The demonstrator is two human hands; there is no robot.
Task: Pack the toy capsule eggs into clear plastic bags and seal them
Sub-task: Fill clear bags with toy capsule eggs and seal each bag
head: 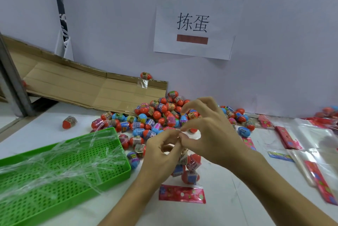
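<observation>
A clear plastic bag (189, 170) with a red printed header at its lower end holds several capsule eggs and lies on the white table in front of me. My left hand (161, 150) and my right hand (206, 130) meet above it and pinch the bag's upper edge between thumbs and fingertips. Behind my hands lies a big heap of red, blue and pink capsule eggs (155, 116). One egg (69, 122) lies apart at the left.
A green perforated tray (60, 185) full of clear plastic strips sits at the left. Flattened cardboard (82, 83) leans on the wall with an egg (145, 75) on top. Empty bags with red headers (301, 145) lie at the right. A paper sign (193, 24) hangs on the wall.
</observation>
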